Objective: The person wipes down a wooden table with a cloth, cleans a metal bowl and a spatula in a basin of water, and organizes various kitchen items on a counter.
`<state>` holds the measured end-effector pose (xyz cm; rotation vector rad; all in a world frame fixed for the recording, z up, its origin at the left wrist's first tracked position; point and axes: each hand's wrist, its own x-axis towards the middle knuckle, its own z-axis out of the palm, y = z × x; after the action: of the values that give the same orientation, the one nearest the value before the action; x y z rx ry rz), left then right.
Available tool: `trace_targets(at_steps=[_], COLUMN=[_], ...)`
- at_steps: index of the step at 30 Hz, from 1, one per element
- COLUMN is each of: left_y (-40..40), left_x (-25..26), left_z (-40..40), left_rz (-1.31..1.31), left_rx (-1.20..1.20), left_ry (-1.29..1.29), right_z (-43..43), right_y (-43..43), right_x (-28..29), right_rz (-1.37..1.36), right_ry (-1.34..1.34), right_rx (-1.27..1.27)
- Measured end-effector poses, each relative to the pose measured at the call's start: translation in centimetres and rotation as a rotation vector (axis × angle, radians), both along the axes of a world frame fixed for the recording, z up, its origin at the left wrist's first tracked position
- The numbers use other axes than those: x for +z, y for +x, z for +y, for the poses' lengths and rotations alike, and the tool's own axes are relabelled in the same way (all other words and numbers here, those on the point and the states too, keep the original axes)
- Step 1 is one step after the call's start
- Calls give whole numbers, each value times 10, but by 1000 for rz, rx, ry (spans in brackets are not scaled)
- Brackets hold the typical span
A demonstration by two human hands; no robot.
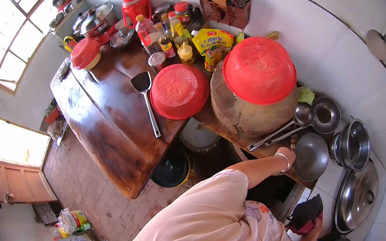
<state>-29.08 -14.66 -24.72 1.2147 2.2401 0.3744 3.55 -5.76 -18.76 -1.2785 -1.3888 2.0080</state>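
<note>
My left hand [286, 155], with a bangle at the wrist, is at the edge of the wooden counter. It is right beside a shallow metal wok-shaped scoop [310, 157] and its short handle [293, 140]. Its fingers are partly hidden, so a grip on the handle cannot be told. Lower down, my right hand [314, 231] holds a folded black and maroon cloth [306, 214] over the white tiles. A metal ladle [303, 114] and a perforated skimmer [325, 115] lie just beyond my left hand.
Stacked metal basins [355, 144] and a large pot lid [358, 198] line the tiled wall. A red plastic basin [259, 70] rests upside down on a round chopping block [228, 107]. Another red basin [180, 90] and a spatula [150, 108] lie on the wooden table [112, 132].
</note>
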Motion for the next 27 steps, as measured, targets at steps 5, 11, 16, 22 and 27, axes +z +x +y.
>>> trace_targets(at_steps=[5, 11, 16, 22, 27], left_y=[12, 37, 90, 171, 231], left_x=[-2, 3, 15, -1, -29], left_z=[-25, -142, -314, -481, -600], left_rz=[74, 46, -83, -271, -217], left_rx=[67, 229, 721, 1382, 1499], left_ry=[104, 492, 479, 462, 490], right_z=[-32, -85, -179, -333, -486], right_y=[-59, -147, -211, -240, -293], right_x=[31, 34, 47, 52, 8], right_rz=[170, 463, 224, 338, 285], right_ry=[-65, -153, -184, -644, -835], right_rx=[89, 539, 832, 1052, 1105])
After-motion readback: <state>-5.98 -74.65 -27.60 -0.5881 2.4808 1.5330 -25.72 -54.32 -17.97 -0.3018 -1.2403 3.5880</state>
